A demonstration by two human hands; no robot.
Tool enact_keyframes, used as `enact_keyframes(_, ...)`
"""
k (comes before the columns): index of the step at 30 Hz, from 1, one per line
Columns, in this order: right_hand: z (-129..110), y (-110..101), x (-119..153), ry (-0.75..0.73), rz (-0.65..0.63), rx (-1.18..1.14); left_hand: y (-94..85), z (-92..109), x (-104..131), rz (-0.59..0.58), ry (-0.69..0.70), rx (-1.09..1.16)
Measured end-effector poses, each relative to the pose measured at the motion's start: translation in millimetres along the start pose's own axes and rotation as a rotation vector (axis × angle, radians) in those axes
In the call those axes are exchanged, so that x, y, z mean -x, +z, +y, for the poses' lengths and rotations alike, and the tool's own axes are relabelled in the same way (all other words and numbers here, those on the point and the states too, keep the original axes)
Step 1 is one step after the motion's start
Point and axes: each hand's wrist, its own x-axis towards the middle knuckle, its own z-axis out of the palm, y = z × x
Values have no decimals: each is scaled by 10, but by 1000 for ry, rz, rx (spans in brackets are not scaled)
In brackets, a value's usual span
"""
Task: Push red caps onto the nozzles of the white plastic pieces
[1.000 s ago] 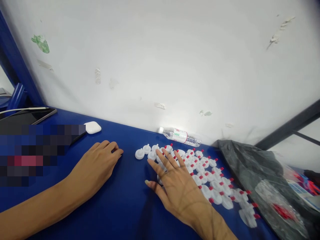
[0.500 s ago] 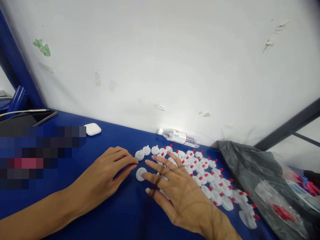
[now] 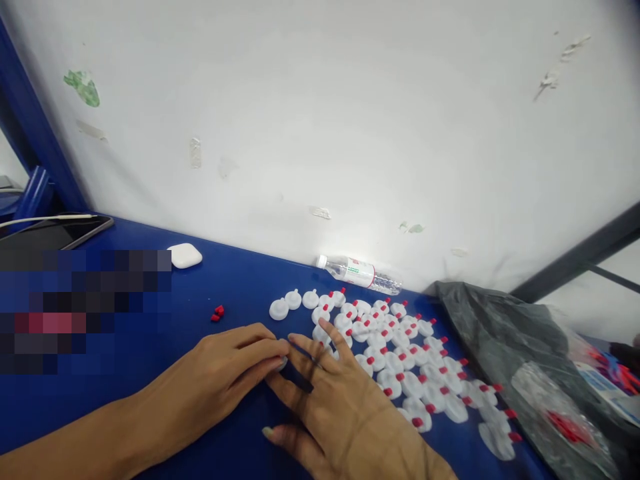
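Several white round caps (image 3: 400,353), most with a red plug, lie in rows on the blue table (image 3: 240,293). My left hand (image 3: 220,380) lies low on the table, its thumb and fingertips closed on a white cap (image 3: 283,363) of which only a sliver shows. My right hand (image 3: 340,407) rests flat beside it with fingers spread, its index finger touching the left fingertips and its other fingers at the near edge of the cap rows. Two small red plugs (image 3: 217,312) lie loose on the table, left of the caps.
A clear water bottle (image 3: 359,273) lies against the white wall behind the caps. A white earbud case (image 3: 185,255) and a dark tablet (image 3: 55,233) with a cable sit at the far left. A grey plastic bag (image 3: 520,353) with red pieces fills the right side.
My right hand dragged one white cap out of the rows toward me. My left hand slid right and closed on it, uncovering the two red plugs where it had rested.
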Motion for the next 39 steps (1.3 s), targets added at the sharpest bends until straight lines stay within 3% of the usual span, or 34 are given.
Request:
enact_keyframes(11,-32,18,-54,-65,129,60,134,-153,66,-1,-51,87)
enact_keyframes(16,-36,19,-68,-83,153,69,116,-172,54,54,-102,173)
enact_keyframes(23,-42,27,-46,-80,107,58,73,-142,13,64,-113,237)
enact_keyframes(29,-54,49,-70,-75,168,54,84,-186,-3,101,-112,271)
enact_keyframes(39,-63,33,-72,-81,166,80,86,-150,32,38,-195,223)
